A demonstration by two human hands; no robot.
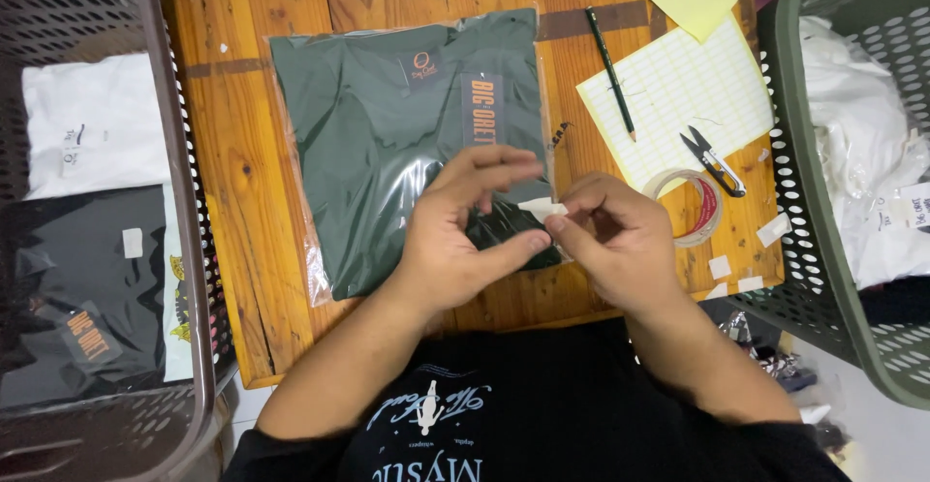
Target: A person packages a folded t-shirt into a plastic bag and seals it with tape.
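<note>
A dark green folded shirt in a clear plastic bag [387, 133] lies on a small wooden table [242, 172]. My left hand [465, 225] rests over the bag's near right corner, thumb and fingers curled. My right hand [610, 235] is beside it, and between the fingertips of both hands sits a small white sticker [542, 209], pinched just above the bag's edge.
A tape roll [699, 209], small snips [715, 160], a pencil [610, 61] and a white sticker sheet [678, 94] lie on the table's right side. A brown basket [184, 249] with bagged shirts stands left. A green basket [804, 211] with white garments stands right.
</note>
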